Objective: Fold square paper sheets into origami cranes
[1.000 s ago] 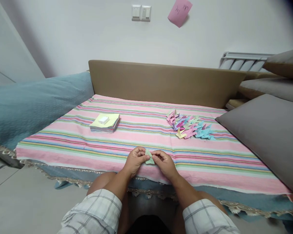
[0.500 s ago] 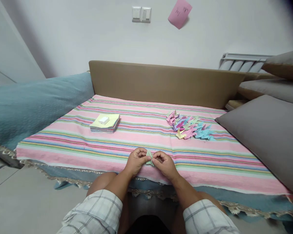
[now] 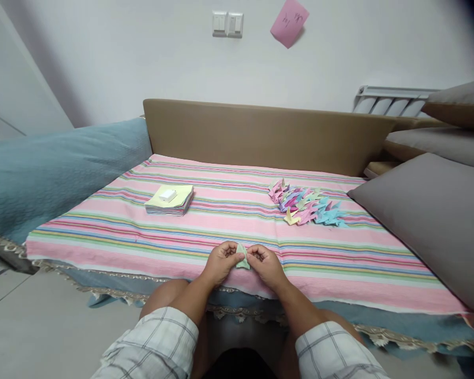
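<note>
A small piece of folded light green paper (image 3: 242, 262) is held between my two hands, close to the front edge of the striped cloth. My left hand (image 3: 221, 261) pinches its left side, the thumb lying across the front. On the other side, my right hand (image 3: 265, 264) grips the paper between thumb and fingertips. The fingers cover part of the folds. Farther back to the right lies a cluster of folded paper cranes (image 3: 306, 205) in pink, purple, yellow, green and blue. To the left sits a stack of square coloured paper (image 3: 174, 208) with a small white block (image 3: 167, 196) on top.
The striped cloth (image 3: 229, 221) covers the seat up to a brown backrest (image 3: 260, 134). Grey cushions (image 3: 430, 210) are piled at the right, and a blue-covered armrest (image 3: 71, 163) bounds the left. A pink note (image 3: 289, 23) hangs on the wall beside light switches (image 3: 227, 24).
Both hands stay in nearly the same place. The fingers have shifted very slightly on the green paper, and the camera view has moved a little.
</note>
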Demonstrator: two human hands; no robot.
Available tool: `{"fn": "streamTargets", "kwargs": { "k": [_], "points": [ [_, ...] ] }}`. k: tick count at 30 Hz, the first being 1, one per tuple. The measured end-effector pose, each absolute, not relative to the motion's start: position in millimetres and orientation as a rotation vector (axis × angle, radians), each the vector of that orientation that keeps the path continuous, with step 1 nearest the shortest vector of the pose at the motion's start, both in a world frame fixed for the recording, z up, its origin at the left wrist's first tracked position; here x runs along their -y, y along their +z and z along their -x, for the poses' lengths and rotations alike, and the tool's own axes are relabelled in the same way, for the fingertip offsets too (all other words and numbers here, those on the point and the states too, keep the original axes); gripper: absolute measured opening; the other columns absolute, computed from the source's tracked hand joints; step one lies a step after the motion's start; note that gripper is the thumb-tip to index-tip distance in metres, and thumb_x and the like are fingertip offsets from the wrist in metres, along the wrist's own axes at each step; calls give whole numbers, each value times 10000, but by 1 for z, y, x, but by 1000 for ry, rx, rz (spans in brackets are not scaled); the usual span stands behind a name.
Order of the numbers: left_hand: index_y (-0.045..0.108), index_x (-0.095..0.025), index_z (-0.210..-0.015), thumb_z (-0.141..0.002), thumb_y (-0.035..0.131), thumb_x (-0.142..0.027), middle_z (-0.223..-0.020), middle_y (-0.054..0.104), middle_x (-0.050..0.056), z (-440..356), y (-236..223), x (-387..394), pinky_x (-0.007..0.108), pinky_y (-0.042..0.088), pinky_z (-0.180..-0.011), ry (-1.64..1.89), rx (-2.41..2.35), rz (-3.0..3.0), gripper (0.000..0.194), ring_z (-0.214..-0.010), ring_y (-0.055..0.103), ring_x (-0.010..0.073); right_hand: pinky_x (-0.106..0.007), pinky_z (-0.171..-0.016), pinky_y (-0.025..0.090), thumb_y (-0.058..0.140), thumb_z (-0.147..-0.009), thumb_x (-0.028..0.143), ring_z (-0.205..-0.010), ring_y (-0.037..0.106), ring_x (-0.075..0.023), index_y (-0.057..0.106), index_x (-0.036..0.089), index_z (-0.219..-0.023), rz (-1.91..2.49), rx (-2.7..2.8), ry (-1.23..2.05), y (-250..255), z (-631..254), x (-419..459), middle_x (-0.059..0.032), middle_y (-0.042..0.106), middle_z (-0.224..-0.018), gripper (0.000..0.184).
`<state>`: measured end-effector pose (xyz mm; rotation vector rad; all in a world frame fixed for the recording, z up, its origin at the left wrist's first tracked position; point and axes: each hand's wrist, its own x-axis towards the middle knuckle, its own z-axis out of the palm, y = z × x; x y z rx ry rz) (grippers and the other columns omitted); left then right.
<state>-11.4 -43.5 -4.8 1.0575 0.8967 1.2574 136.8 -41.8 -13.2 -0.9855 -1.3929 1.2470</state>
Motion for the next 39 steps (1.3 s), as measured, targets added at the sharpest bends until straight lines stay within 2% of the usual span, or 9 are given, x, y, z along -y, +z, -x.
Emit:
{"fn": "streamTargets", "kwargs": {
  "k": [9,18,22,26,30,35,39],
  "points": [
    [533,-153,-707,-559,790,-386,-593,518,-58,12,-9,43,196,362,-557,1279,-899,-1105,377,-559,464,64,-244,-601,415,722,-612,372,-611,507,-105,554,203,-808,947,1289,1307,-13,-136,40,31,553,-657,309],
    [445,-186,-771,-560,796,-321,-630,580,-69,9,-4,45,186,388,-568,1368,-845,-950,431,-560,525,67,-245,-628,439,713,-646,384,-673,546,-120,568,195,-880,965,1424,1247,-14,-131,42,13,582,-733,333],
    [444,-188,-778,-560,796,-304,-621,587,-69,9,-4,46,183,388,-563,1365,-841,-929,430,-550,525,66,-244,-595,417,627,-731,426,-613,545,-121,598,181,-789,1017,1571,1223,-13,-131,42,17,592,-664,253],
    [453,-189,-811,-559,798,-283,-626,585,-69,10,-4,46,181,388,-561,1374,-815,-908,437,-549,514,62,-228,-562,388,608,-750,425,-572,525,-113,580,184,-714,1050,1619,1140,-14,-131,41,26,590,-624,245],
    [526,-173,-872,-542,809,-290,-617,560,-69,11,-2,46,175,371,-556,1339,-835,-941,450,-551,485,55,-222,-560,380,602,-760,422,-578,524,-116,582,186,-695,1105,1667,1043,-16,-130,41,22,599,-629,245],
    [555,-135,-645,-539,810,-342,-578,515,-53,13,-4,43,185,350,-544,1317,-882,-1001,345,-551,453,56,-222,-573,394,607,-750,374,-592,542,-121,597,192,-691,1124,1704,1019,-15,-130,44,20,615,-640,192],
    [552,-136,-636,-558,799,-373,-572,521,-53,15,-8,41,191,347,-537,1306,-869,-971,351,-532,453,56,-225,-574,395,613,-742,370,-592,538,-122,596,190,-686,1097,1694,1054,-15,-130,44,19,613,-636,190]
  ]
}}
